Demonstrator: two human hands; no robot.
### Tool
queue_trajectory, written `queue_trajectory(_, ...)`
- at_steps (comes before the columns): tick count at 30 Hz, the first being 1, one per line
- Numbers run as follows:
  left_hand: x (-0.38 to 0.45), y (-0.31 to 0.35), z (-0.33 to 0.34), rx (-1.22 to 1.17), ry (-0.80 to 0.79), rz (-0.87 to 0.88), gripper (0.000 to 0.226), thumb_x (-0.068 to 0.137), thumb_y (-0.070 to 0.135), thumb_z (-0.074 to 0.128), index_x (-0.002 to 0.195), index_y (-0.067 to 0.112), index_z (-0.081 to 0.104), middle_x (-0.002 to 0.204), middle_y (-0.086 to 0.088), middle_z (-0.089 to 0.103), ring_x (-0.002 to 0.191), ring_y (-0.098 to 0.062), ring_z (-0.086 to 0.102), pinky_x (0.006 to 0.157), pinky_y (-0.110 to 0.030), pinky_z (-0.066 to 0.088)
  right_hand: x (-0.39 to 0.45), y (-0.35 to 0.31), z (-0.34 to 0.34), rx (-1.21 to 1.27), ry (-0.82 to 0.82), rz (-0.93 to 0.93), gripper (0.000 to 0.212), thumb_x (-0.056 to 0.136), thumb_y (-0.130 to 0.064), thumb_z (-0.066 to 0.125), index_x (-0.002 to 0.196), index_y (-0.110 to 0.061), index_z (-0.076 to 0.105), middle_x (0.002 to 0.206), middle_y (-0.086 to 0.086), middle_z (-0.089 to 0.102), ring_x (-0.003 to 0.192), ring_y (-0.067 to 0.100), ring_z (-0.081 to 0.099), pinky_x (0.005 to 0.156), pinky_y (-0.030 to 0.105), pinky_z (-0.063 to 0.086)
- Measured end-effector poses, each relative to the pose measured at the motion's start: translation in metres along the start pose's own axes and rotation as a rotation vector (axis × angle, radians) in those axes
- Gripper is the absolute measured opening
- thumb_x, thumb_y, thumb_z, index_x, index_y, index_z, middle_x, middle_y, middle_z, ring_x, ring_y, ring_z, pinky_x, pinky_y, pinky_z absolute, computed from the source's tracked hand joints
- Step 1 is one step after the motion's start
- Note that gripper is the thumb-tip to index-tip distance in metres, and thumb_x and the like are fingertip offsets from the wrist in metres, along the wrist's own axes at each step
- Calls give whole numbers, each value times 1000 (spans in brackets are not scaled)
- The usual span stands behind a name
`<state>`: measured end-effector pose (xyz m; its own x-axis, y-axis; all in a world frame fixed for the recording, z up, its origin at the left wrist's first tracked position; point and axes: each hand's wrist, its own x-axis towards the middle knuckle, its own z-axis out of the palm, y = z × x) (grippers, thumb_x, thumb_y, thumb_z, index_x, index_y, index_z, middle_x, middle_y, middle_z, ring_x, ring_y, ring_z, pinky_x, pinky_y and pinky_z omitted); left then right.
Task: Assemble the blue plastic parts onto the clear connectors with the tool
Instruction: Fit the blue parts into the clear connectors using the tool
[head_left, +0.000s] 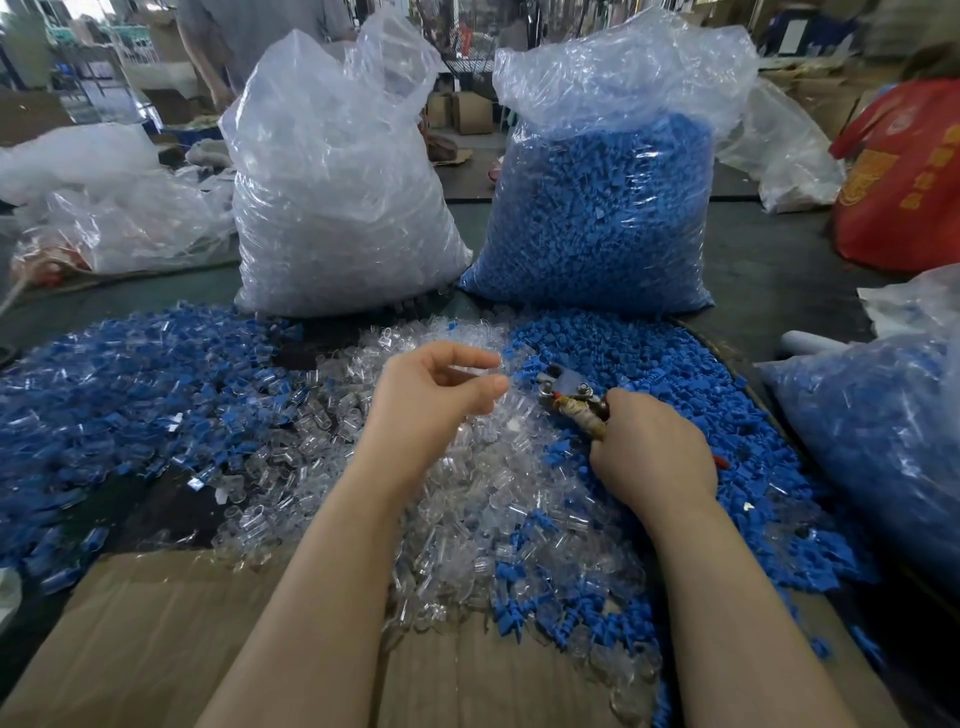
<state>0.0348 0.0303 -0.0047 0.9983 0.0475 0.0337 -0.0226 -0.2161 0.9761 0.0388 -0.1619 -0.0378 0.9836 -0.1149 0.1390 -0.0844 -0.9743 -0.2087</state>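
Clear connectors (467, 499) lie heaped at the centre of the counter (769, 270), with loose blue plastic parts (675, 364) piled to the right and what look like finished blue-and-clear pieces (130, 384) spread to the left. The left hand (431, 395) pinches one clear connector (475, 371) between thumb and fingertips, raised above the heap; the right hand (652, 452) is curled round the handle of the tool (569, 392), whose metal head rests on the edge of the blue pile. The step in hand appears to be presenting a connector to the tool — whether a blue part already sits in the head cannot be told. The next move calls for lining the connector's open end up with the tool head, then pressing. Behind stand a bag of clear pieces (337, 197) and a bag of blue pieces (597, 218); cardboard (156, 623) lies in front. Loose parts crowd the tool head and could snag it.
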Motion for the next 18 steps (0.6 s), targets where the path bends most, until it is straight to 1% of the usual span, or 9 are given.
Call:
queue_trajectory(2,0,1,-1,-52,4,-1,16,78,20,81,92,26,76,80,2,77,77,-15,74,79,-28,58,0,0,0,14,18,6,25,87,-18,56,74,-22,35,72,-2,44,60,19,45,56,34,33)
queue_trajectory(5,-1,3,-1,-121,-6,-19,18,78,15,80,94,22,77,81,1,77,74,-12,73,72,-20,56,-1,0,1,73,79,24,19,86,-21,58,81,-21,40,71,-3,45,56,15,42,50,32,27)
queue_trajectory(8,-1,5,0,-234,-5,-47,20,81,6,75,95,19,76,82,-1,77,73,-11,72,67,-16,55,2,0,0,188,156,68,13,90,-26,56,90,-21,44,66,-5,47,54,14,42,46,29,23)
queue_trajectory(10,-2,5,1,-288,-7,-62,22,82,2,73,98,17,75,84,-3,77,75,-12,73,69,-16,55,5,-2,-1,315,167,87,12,92,-32,57,89,-23,48,70,-4,53,59,18,47,49,31,30)
queue_trajectory(12,-1,5,3,-314,-11,-74,23,83,1,72,100,15,75,83,-3,77,77,-14,73,74,-21,58,5,-5,-2,497,170,63,14,92,-38,59,87,-26,53,77,-5,60,68,22,53,57,36,40)
queue_trajectory(14,-1,6,6,-337,1,-75,23,82,-1,73,99,14,75,78,-1,76,76,-15,73,77,-25,60,4,-7,-5,712,192,30,13,91,-36,63,90,-23,62,81,-7,65,76,21,60,66,40,50)
queue_trajectory(15,-2,6,7,-345,11,-73,23,82,-1,73,99,14,74,75,0,75,74,-15,73,77,-26,60,2,-9,-6,799,201,15,11,90,-33,65,93,-22,66,82,-8,67,77,18,62,70,39,52)
queue_trajectory(16,-2,6,8,-352,20,-72,23,81,-1,73,99,14,74,74,0,75,73,-14,73,77,-25,60,1,-10,-7,861,204,-4,10,90,-30,66,94,-21,69,82,-7,68,76,13,62,69,36,53)
queue_trajectory(18,-3,6,10,-359,35,-71,24,81,-2,73,101,12,74,75,-1,75,72,-14,73,73,-22,59,-1,-12,-9,943,206,-65,6,91,-23,68,93,-19,71,76,-7,67,63,0,57,59,22,48)
